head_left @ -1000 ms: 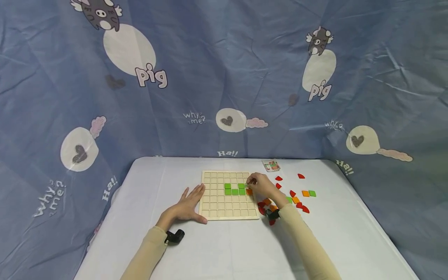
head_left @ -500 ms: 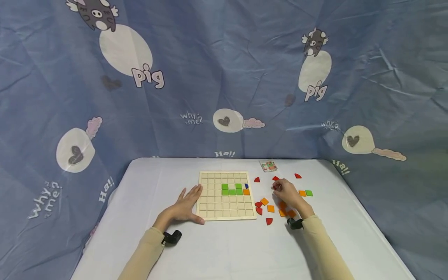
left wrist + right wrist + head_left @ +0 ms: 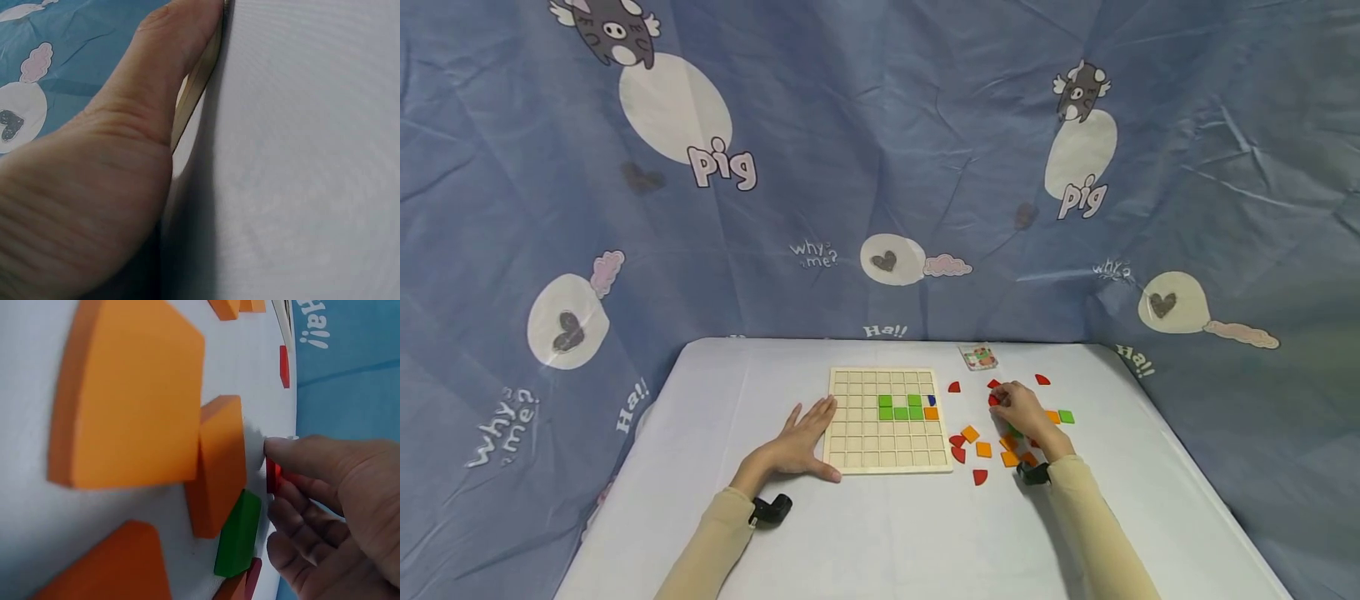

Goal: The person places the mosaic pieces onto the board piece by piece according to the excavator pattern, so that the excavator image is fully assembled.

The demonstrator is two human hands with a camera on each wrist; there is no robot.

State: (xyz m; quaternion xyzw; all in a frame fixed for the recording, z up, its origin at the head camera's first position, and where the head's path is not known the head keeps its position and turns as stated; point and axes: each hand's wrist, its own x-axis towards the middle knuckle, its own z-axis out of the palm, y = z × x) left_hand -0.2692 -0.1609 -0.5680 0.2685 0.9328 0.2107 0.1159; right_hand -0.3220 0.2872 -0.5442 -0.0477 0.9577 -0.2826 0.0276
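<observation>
A pale wooden grid board (image 3: 857, 440) lies on the table, with several green square tiles (image 3: 901, 413), an orange tile (image 3: 931, 413) and a small blue piece (image 3: 932, 401) in its cells. My left hand (image 3: 797, 443) rests at the board's left edge with fingers spread; in the left wrist view the thumb (image 3: 150, 81) lies along the wooden edge. Right of the board, my right hand (image 3: 1026, 412) pinches a red quarter-circle tile (image 3: 272, 476) between thumb and fingers, low at the tabletop. Part of that tile is hidden by the fingers.
Loose orange tiles (image 3: 140, 394), red quarter-circle tiles (image 3: 981, 477) and a green tile (image 3: 1066, 417) lie scattered around the right hand. A small picture card (image 3: 979, 357) lies at the table's back edge. A blue printed cloth (image 3: 820, 167) hangs behind.
My right hand has moved right from the board to the loose tiles, leaving the small blue piece in a cell, and now pinches a red tile. The left hand stays at the board's edge.
</observation>
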